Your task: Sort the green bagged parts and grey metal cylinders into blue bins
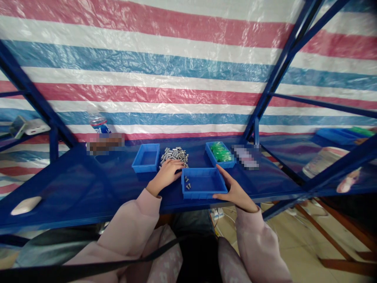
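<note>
A shallow blue tray (206, 193) lies at the front of the blue bench, with a few small grey metal pieces (187, 181) in its left corner. My right hand (235, 190) grips the tray's right rim, thumb along the front edge. My left hand (165, 175) rests palm down just left of the tray, its fingers closed over the near edge of a pile of grey metal pieces (174, 155). Whether the fingers hold any pieces is hidden.
An empty blue bin (146, 158) stands left of the pile. A blue bin of green parts (220, 153) stands behind right. A water bottle (98, 122) is at the back left, a white object (26, 204) at the front left. Blue frame posts (266, 98) rise on the right.
</note>
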Available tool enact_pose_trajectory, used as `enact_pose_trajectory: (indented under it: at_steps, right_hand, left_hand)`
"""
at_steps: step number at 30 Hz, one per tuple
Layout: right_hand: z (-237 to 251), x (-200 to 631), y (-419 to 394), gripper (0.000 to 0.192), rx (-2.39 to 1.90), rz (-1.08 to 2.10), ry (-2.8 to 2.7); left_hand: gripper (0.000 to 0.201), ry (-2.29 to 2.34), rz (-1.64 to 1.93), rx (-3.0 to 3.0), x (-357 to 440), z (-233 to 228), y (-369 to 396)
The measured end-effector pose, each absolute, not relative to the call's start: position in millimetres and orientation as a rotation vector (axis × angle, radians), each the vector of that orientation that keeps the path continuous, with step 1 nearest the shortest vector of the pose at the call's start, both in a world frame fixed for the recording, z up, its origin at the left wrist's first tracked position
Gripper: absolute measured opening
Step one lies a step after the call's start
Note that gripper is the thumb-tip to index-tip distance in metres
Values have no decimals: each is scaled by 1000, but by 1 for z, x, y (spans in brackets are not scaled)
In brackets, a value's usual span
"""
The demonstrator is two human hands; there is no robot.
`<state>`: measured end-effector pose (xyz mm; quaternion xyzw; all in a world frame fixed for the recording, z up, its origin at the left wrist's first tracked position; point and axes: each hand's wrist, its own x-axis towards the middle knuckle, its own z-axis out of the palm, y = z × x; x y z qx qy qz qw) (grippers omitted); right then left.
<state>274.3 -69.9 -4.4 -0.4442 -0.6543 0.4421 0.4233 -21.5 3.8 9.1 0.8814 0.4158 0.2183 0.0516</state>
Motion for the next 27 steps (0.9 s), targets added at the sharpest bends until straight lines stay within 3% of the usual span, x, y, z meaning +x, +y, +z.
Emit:
enact_pose_trajectory:
  at_steps: [6,13,27]
  right_hand:
    - [-12,289,-66,112,-1133,1079,-1562]
    - [-5,295,-70,112,-1135,1108,-1580]
    - [-8,301,-69,109,-1105,1056,-1595]
  left_hand:
    - [15,1252,694,2726,-20,8,4]
    - [30,1238,651,2805,-16,5,-2]
    - [24,1231,650,2792,-12,9,-7]
